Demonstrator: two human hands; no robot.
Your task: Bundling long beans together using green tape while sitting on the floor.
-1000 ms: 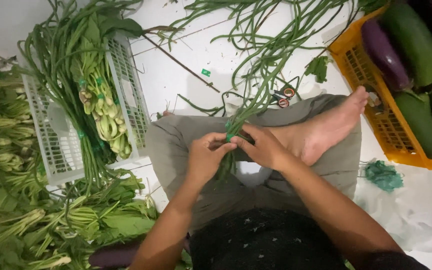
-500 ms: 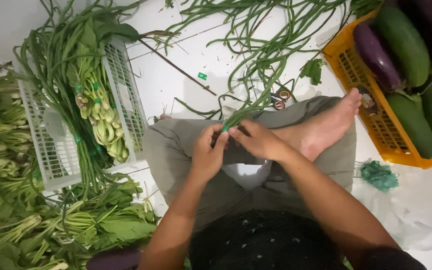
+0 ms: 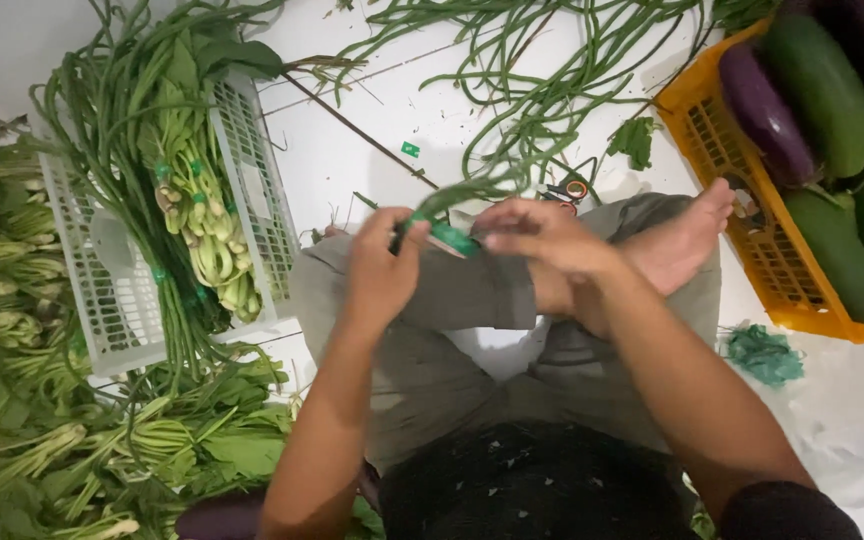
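Both hands meet over the lap, the left hand (image 3: pixel 380 272) and right hand (image 3: pixel 537 235) each pinched shut on a green band (image 3: pixel 449 237) around a long-bean bundle (image 3: pixel 512 165), whose length runs away to the far right.

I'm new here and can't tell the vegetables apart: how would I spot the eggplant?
Find the orange crate on the floor at the far right, beside the person's bare foot. The eggplant lies near its left edge. It is glossy purple, while the fat vegetables beside it are dark green.
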